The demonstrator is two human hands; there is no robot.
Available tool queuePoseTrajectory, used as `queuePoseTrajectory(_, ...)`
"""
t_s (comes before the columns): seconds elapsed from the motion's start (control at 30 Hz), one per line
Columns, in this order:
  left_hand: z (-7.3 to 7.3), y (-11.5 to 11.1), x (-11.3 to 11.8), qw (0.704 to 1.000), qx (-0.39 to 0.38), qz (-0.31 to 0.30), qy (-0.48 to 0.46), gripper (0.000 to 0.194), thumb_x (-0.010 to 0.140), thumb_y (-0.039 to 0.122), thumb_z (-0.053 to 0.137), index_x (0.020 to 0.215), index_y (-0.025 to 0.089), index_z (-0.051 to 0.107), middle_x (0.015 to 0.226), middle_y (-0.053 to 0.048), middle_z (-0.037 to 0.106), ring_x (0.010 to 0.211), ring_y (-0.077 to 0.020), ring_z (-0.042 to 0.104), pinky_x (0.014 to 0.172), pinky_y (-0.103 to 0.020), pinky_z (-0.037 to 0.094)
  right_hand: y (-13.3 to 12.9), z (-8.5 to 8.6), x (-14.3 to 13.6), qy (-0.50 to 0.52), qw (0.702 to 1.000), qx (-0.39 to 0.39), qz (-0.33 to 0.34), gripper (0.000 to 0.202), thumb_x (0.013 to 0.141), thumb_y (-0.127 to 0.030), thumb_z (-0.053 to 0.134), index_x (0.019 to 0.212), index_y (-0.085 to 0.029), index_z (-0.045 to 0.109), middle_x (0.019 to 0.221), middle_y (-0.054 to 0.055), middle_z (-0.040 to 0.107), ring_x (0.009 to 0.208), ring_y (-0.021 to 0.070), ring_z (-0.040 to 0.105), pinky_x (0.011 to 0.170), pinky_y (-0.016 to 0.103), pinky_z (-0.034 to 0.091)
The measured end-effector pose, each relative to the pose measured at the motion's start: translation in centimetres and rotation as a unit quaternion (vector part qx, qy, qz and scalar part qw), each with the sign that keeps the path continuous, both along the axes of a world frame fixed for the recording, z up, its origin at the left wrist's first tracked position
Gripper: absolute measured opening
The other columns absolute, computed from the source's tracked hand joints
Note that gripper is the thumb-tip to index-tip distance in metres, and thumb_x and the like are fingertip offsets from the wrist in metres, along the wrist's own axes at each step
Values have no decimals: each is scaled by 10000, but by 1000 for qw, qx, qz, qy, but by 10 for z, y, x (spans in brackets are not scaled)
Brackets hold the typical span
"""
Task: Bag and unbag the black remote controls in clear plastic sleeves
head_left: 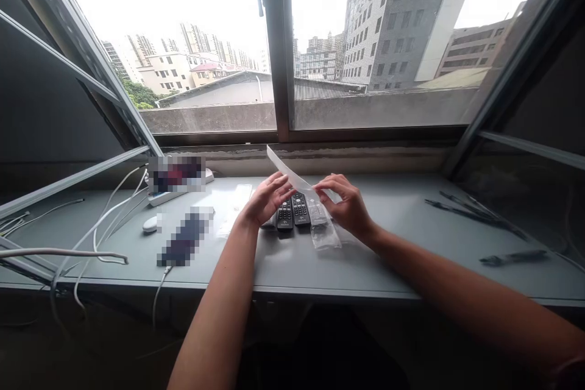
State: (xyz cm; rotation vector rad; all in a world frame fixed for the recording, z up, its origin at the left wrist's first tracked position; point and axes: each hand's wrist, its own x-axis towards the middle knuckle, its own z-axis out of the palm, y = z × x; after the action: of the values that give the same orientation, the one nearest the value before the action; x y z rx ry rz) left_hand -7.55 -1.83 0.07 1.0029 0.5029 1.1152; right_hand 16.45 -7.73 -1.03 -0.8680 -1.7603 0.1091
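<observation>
My right hand (345,204) pinches the lower right end of a thin, translucent white plastic sleeve (292,175), which slants up to the left above the desk. My left hand (269,200) is beside the sleeve with its fingers stretched out, palm turned toward it; whether they touch is unclear. Below the hands lie two black remote controls (300,210) side by side, their upper ends partly hidden. A clear plastic bag (325,236) lies just right of them, partly under my right hand.
Flat, whitish plastic bags (235,210) lie left of my left wrist. Farther left are a phone-like blurred object (186,239) on a cable, a white mouse (150,224) and a power strip (180,193). Dark cables (475,210) lie at right. A window (283,42) stands behind the desk (388,262).
</observation>
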Motion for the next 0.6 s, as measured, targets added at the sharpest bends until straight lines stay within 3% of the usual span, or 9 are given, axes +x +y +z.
queuePoseTrajectory(0.1, 0, -4, 0, 996, -7, -84, 28, 327, 909, 357, 882, 1122, 145, 754, 1364, -207, 747, 1282, -340, 734, 1183, -505, 557, 1, -3, 2, -53, 998, 36, -4, 220, 1082, -261, 618, 1075, -313, 832, 1078, 79, 766, 1104, 304, 679, 1158, 575, 479)
queuePoseTrajectory(0.2, -1, -4, 0, 995, -23, -87, 31, 320, 927, 370, 865, 1118, 141, 750, 1300, -216, 772, 1267, -349, 743, 1167, -532, 570, 1, -4, 2, -105, 993, 56, 1, 281, 1102, -241, 587, 1055, -345, 844, 1116, 65, 770, 1202, 299, 658, 1238, 614, 399)
queuePoseTrajectory(0.3, -3, -1, 0, 997, -35, -53, 42, 357, 931, 353, 856, 1189, 131, 751, 1254, -216, 788, 1234, -339, 761, 1122, -495, 604, -1, -2, 2, -132, 989, 67, 10, 285, 1097, -242, 602, 1017, -359, 848, 1115, 53, 782, 1221, 296, 651, 1252, 625, 381)
queuePoseTrajectory(0.4, -5, 3, 0, 995, -56, -9, 82, 303, 889, 254, 878, 1137, 112, 775, 1172, -216, 809, 1078, -297, 806, 1034, -429, 646, 0, -2, 2, -134, 988, 79, 17, 270, 1097, -245, 608, 1033, -360, 843, 1118, 46, 795, 1233, 298, 655, 1261, 629, 378)
queuePoseTrajectory(0.5, -9, 8, -1, 992, -48, 41, 108, 265, 873, 177, 860, 1124, 108, 810, 1213, -201, 812, 1000, -241, 806, 945, -342, 658, 1, -4, 2, -111, 990, 86, 18, 263, 1091, -223, 602, 1212, -335, 807, 1198, 65, 796, 1296, 315, 645, 1270, 626, 390)
queuePoseTrajectory(0.6, -10, 15, -4, 987, -41, 129, 91, 233, 864, 193, 871, 1087, 132, 839, 1226, -157, 821, 1019, -210, 800, 878, -268, 645, 3, -7, 3, -77, 995, 68, -15, 346, 1082, -206, 577, 1380, -281, 737, 1310, 110, 758, 1374, 344, 608, 1245, 619, 443)
